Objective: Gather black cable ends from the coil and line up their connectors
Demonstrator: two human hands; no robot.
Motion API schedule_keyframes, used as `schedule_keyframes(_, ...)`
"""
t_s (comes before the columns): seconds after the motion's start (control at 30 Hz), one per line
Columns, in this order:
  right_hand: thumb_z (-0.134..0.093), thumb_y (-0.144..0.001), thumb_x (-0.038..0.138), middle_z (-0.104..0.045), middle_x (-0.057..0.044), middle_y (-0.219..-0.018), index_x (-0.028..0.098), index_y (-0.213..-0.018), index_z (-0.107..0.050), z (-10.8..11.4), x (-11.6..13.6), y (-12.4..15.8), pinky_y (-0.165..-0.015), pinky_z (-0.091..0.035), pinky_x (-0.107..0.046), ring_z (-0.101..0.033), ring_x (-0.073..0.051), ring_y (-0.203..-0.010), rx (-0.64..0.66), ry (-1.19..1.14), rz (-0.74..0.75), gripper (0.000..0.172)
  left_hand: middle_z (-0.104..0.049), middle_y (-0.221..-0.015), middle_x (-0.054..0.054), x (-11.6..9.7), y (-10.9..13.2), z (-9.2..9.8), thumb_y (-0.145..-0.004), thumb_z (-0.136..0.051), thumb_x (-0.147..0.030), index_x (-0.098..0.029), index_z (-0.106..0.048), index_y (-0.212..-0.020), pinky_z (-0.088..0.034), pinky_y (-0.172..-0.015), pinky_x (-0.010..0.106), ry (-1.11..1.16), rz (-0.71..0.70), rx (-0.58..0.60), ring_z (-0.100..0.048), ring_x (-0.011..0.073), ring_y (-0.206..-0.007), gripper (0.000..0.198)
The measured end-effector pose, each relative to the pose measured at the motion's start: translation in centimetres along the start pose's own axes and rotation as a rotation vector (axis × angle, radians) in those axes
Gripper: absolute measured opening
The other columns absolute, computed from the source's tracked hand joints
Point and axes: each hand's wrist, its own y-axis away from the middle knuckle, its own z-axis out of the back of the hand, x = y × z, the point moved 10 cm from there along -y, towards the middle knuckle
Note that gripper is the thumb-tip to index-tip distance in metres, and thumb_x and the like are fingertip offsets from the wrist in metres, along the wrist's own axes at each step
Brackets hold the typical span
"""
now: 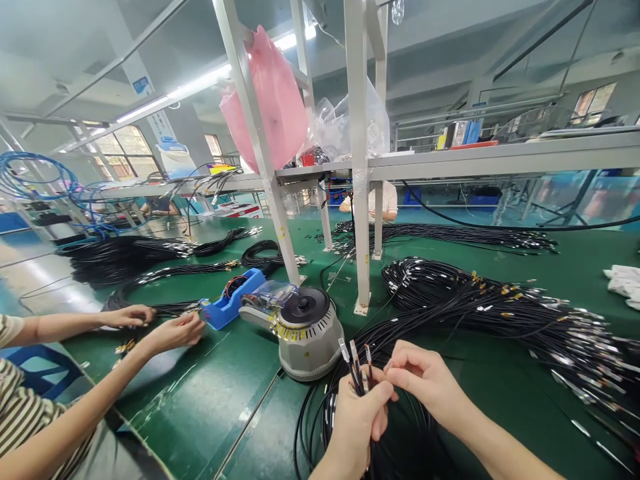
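My left hand (356, 412) is closed around a few black cables (358, 379), whose silver-tipped ends stick up above the fingers. Close against it, my right hand (429, 381) has thumb and forefinger pinched together beside the left thumb. Whatever lies in that pinch is too small or hidden to make out. Below both hands, looped black cable (313, 427) hangs and lies on the green bench. A round grey tape dispenser (307, 350) with a black turntable stands just beyond my left hand.
At right lies a large bundle of black cables (450, 287) with metal ends. A blue tape holder (233, 300) sits left of the dispenser. A co-worker's hands (177, 332) work at the left. White posts (357, 200) rise from the green bench (200, 393).
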Motion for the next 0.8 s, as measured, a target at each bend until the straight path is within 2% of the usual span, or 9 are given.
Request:
schedule_keyframes(0.23,-0.05,-0.083,0.026,-0.052,-0.001,-0.071,0.015,-0.067,-0.06,-0.8,0.2,-0.4,-0.058,-0.044,-0.026,-0.053,-0.012,-0.058,0.151,-0.03,0.002,0.021,-0.031,-0.025,-0.009,0.9,-0.6,-1.2,-0.066,-0.065,-0.034,-0.01,-0.055,-0.055,-0.012,-0.027,0.016,0.147,0.085,0.166,-0.016,-0.0005,-0.021,0.028)
schedule_keyframes(0.33,-0.046,-0.085,0.024,-0.056,-0.001,-0.067,0.015,-0.085,-0.061,-1.1,0.4,-0.3,-0.061,-0.043,-0.027,-0.053,-0.014,-0.062,0.226,-0.089,-0.041,0.017,-0.038,-0.03,-0.006,1.1,-0.9,-1.3,-0.068,-0.064,-0.034,-0.009,-0.056,-0.057,-0.011,-0.027,0.016,0.188,0.107,0.218,-0.016,-0.0014,-0.021,0.028)
schedule_keyframes(0.4,-0.047,-0.084,0.025,-0.057,0.0,-0.067,0.015,-0.097,-0.057,-1.2,0.4,-0.2,-0.061,-0.043,-0.027,-0.053,-0.014,-0.063,0.221,-0.127,-0.06,0.02,-0.036,-0.03,-0.007,1.2,-1.0,-1.4,-0.068,-0.064,-0.033,-0.009,-0.056,-0.057,-0.012,-0.027,0.016,0.207,0.115,0.237,-0.016,-0.0014,-0.022,0.028)
schedule_keyframes(0.47,-0.049,-0.083,0.028,-0.056,0.0,-0.067,0.015,-0.096,-0.057,-1.4,0.4,-0.2,-0.06,-0.043,-0.026,-0.053,-0.013,-0.061,0.19,-0.123,-0.065,0.02,-0.031,-0.028,-0.009,1.2,-1.0,-1.5,-0.068,-0.064,-0.033,-0.009,-0.056,-0.057,-0.012,-0.027,0.016,0.213,0.121,0.246,-0.016,-0.001,-0.021,0.028)
schedule_keyframes(0.57,-0.049,-0.082,0.032,-0.053,0.002,-0.061,0.015,-0.079,-0.057,-1.6,0.0,-0.4,-0.055,-0.042,-0.025,-0.051,-0.013,-0.056,0.147,-0.051,-0.078,0.019,-0.028,-0.026,-0.009,1.1,-0.9,-1.5,-0.068,-0.063,-0.031,-0.009,-0.054,-0.055,-0.011,-0.028,0.016,0.205,0.104,0.231,-0.016,-0.0003,-0.021,0.027)
schedule_keyframes(0.63,-0.05,-0.08,0.034,-0.052,0.002,-0.058,0.016,-0.071,-0.056,-0.7,-0.3,-0.8,-0.053,-0.041,-0.025,-0.05,-0.013,-0.054,0.108,0.054,-0.077,0.021,-0.033,-0.028,-0.008,0.8,-0.9,-1.3,-0.068,-0.064,-0.03,-0.01,-0.054,-0.058,-0.013,-0.028,0.016,0.207,0.078,0.185,-0.018,0.0002,-0.021,0.024)
schedule_keyframes(0.67,-0.05,-0.08,0.035,-0.052,0.002,-0.056,0.017,-0.07,-0.056,0.3,-0.4,-1.0,-0.053,-0.041,-0.026,-0.05,-0.014,-0.054,0.07,0.122,-0.073,0.021,-0.041,-0.033,-0.007,0.6,-0.9,-1.1,-0.067,-0.064,-0.03,-0.011,-0.054,-0.064,-0.014,-0.028,0.016,0.218,0.063,0.146,-0.021,0.0003,-0.022,0.022)
schedule_keyframes(0.73,-0.052,-0.078,0.036,-0.052,0.001,-0.053,0.019,-0.069,-0.059,3.2,-0.6,-1.5,-0.055,-0.041,-0.028,-0.051,-0.016,-0.055,-0.037,0.262,-0.062,0.021,-0.057,-0.054,-0.003,0.2,-1.0,-0.4,-0.068,-0.063,-0.032,-0.015,-0.052,-0.077,-0.015,-0.028,0.016,0.265,0.03,0.042,-0.026,0.0001,-0.023,0.023)
schedule_keyframes(0.8,-0.055,-0.075,0.036,-0.055,-0.002,-0.052,0.019,-0.062,-0.061,6.2,-0.8,-1.7,-0.057,-0.042,-0.031,-0.053,-0.017,-0.055,-0.131,0.334,-0.069,0.022,-0.06,-0.066,-0.003,0.0,-1.0,0.4,-0.068,-0.062,-0.036,-0.019,-0.048,-0.081,-0.014,-0.027,0.016,0.322,0.0,-0.057,-0.028,0.0,-0.024,0.025)
